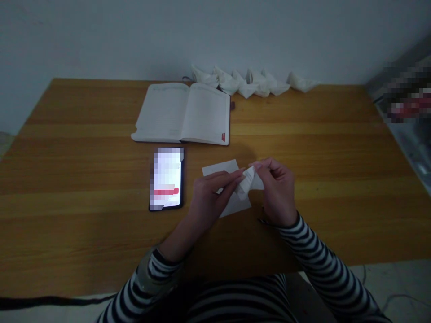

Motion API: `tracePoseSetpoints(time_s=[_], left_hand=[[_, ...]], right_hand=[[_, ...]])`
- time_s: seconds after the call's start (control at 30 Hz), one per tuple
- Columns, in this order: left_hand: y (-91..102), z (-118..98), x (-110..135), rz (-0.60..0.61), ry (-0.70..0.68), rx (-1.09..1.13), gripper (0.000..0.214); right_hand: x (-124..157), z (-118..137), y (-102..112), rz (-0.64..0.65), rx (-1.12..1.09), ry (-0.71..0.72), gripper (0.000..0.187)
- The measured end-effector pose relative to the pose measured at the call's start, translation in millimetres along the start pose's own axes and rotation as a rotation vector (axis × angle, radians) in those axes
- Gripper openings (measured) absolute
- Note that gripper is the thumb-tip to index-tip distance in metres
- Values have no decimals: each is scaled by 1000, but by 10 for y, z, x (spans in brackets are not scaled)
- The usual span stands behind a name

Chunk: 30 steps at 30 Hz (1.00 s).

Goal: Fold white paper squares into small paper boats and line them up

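Folded white paper (245, 183) points away between left hand (207, 202) and right hand (278, 190)

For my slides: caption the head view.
Left hand and right hand pinch white paper on a wooden table, paper boats beyond a notebook.

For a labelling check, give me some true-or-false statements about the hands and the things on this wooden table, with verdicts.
The left hand and right hand both grip folded white paper. True.
An open white notebook lies on the amber wooden table, beyond a black-cased smartphone. True.
The smartphone lies right of the hands. False: it lies to their left.
The sleeves are solid red. False: the sleeves are black-and-white striped.
Folded white paper boats sit in a row near the table's far edge. True.
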<state>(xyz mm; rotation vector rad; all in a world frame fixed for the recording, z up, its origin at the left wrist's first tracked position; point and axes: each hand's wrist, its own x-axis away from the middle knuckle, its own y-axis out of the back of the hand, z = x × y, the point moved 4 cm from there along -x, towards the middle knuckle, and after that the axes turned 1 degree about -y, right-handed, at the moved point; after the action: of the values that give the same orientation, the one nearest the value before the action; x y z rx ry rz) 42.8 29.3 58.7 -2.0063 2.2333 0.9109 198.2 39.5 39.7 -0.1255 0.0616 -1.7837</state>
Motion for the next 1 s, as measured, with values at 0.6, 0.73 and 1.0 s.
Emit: tracePoseSetpoints(time_s=[0.6, 0.73, 1.0], left_hand=[[46, 33, -14, -111, 270, 101, 12], [18, 125, -27, -11, 320, 144, 18], [31, 120, -23, -2, 223, -31, 17]], right_hand=[[-1, 79, -63, 247, 210, 45, 25], [-20, 123, -74, 282, 320, 150, 26], [13, 102, -112, 271, 385, 174, 30]])
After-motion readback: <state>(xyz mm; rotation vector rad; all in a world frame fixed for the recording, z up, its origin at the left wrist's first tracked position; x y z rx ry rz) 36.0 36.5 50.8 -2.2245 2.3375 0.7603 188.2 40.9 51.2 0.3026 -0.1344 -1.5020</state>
